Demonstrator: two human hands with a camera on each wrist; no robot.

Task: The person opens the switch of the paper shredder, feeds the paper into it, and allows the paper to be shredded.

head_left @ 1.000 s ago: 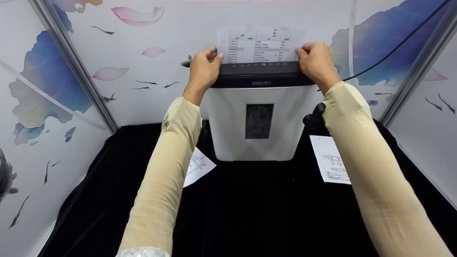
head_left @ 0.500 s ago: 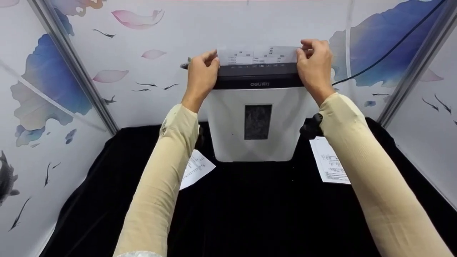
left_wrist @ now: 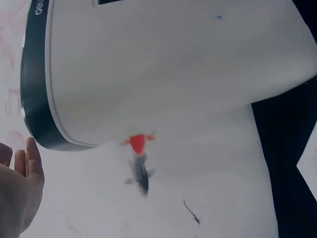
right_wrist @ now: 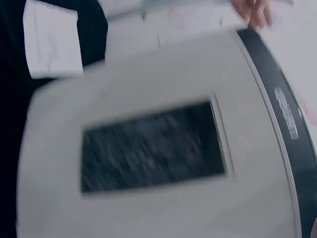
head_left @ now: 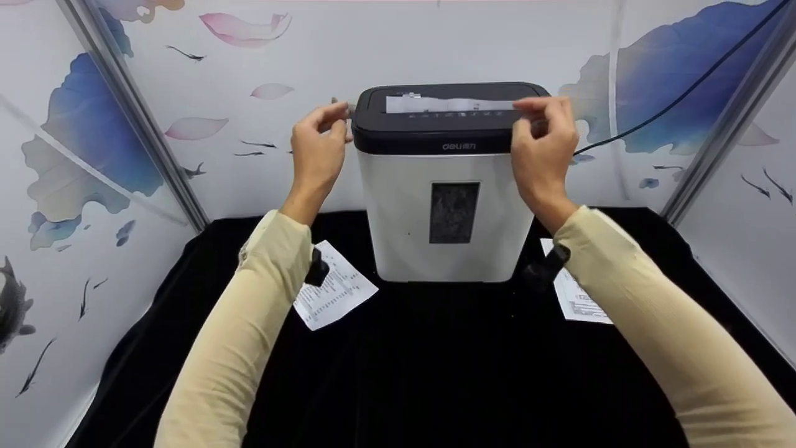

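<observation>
A paper shredder (head_left: 398, 205) with a pale body and dark lid stands upright against the back wall. A low strip of printed paper (head_left: 457, 105) sticks out of the slot in its top. Beside the lid's left corner is my left hand (head_left: 317, 149), fingers loosely bent and holding nothing; the left wrist view shows its fingertips (left_wrist: 33, 153) close to the lid's edge. Over the lid's right end hovers my right hand (head_left: 546, 146), thumb and forefinger apart. Its forefinger lies near the paper's right end; whether they touch I cannot tell.
Printed sheets lie on the black cloth (head_left: 435, 373): one sheet (head_left: 336, 289) left of the shredder, another (head_left: 578, 295) at its right, partly behind my right forearm. A black cable (head_left: 659, 109) runs along the right wall. A dark window (right_wrist: 153, 146) marks the shredder's front.
The paper has sunk into the slot until only a low strip shows. My left hand has moved left, off the lid. My right hand has dropped slightly, its thumb and forefinger parting from the sheet.
</observation>
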